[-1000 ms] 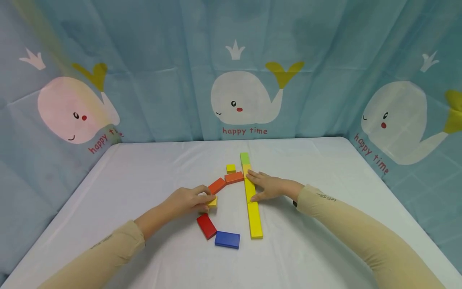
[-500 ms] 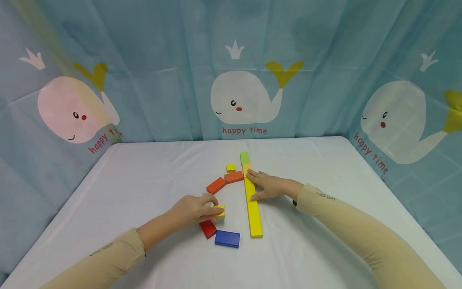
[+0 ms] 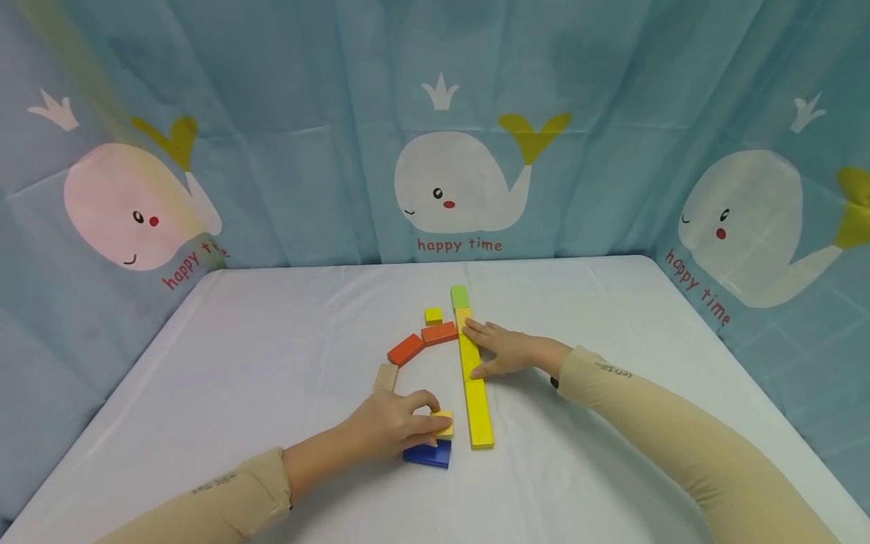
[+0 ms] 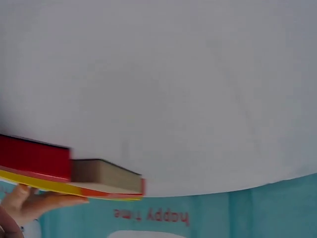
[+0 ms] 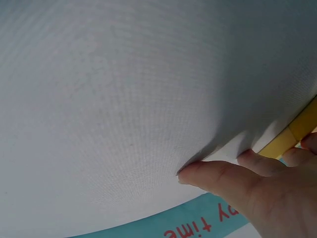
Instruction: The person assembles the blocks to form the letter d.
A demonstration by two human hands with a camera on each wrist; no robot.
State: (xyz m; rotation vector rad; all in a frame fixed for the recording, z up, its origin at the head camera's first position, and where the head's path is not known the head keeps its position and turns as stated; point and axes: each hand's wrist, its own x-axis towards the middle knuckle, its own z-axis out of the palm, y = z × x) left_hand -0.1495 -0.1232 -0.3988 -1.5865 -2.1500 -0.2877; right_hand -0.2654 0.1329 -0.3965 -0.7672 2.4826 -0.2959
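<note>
My left hand (image 3: 390,423) pinches a small pale-yellow block (image 3: 445,426) just above the blue block (image 3: 427,455), hiding part of it. In the left wrist view a red block (image 4: 34,156) lies end to end with a plain wooden block (image 4: 119,177); the hand hides the red one from the head view. My right hand (image 3: 506,350) has its fingers spread, with the fingertips touching the right side of a straight row of yellow blocks (image 3: 479,415). A green block (image 3: 460,296) tops that row. Two orange blocks (image 3: 406,350) curve leftward from it.
A small yellow block (image 3: 433,316) stands just behind the curve of orange blocks. White cloth (image 3: 578,468) covers the table, and blue whale-print curtains (image 3: 292,189) enclose its back and sides.
The left hand has moved right and toward the near side with the pale-yellow block, from beside the curve to the blue block. The wooden block is now uncovered. The right hand stays put.
</note>
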